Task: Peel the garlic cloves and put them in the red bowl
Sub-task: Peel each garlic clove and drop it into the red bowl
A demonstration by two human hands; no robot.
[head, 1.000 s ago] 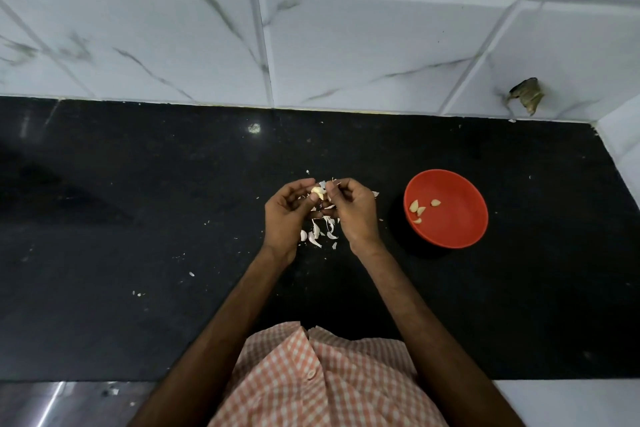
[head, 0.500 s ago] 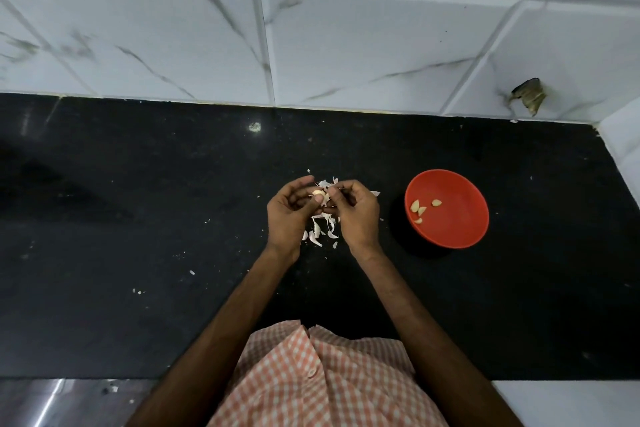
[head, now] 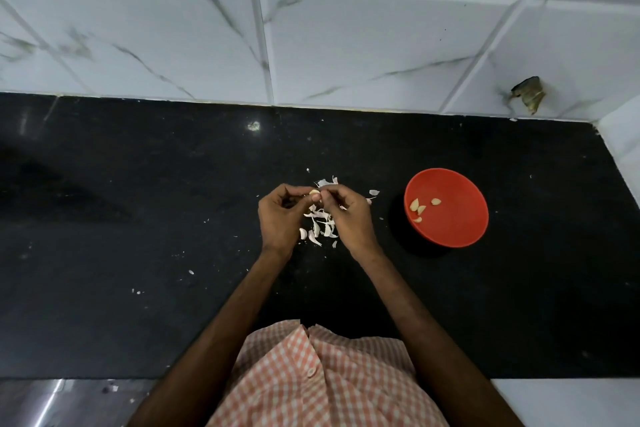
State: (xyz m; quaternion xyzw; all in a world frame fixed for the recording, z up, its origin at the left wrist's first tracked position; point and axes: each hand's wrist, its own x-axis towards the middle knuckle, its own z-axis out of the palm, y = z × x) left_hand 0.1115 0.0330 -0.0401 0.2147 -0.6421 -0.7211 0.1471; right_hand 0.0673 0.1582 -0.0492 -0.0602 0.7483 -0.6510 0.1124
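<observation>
Pinching garlic clove (head: 314,192) as before, left hand (head: 281,218) and right hand (head: 349,217) stayed together above bench (head: 138,218); red bowl (head: 460,222) unchanged.

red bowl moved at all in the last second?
No. The red bowl keeps the same spot on the black counter, below and left of the brown wall fitting.

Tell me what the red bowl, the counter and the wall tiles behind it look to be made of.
Red bowl: probably plastic, going by the even matte red, the thin rim and the lack of glaze shine.
Counter: looks like polished black stone, perhaps granite, being dark with a faint reflected light spot.
Wall tiles: ceramic or marble-look tile, white with grey veins and bevelled joints.
</observation>
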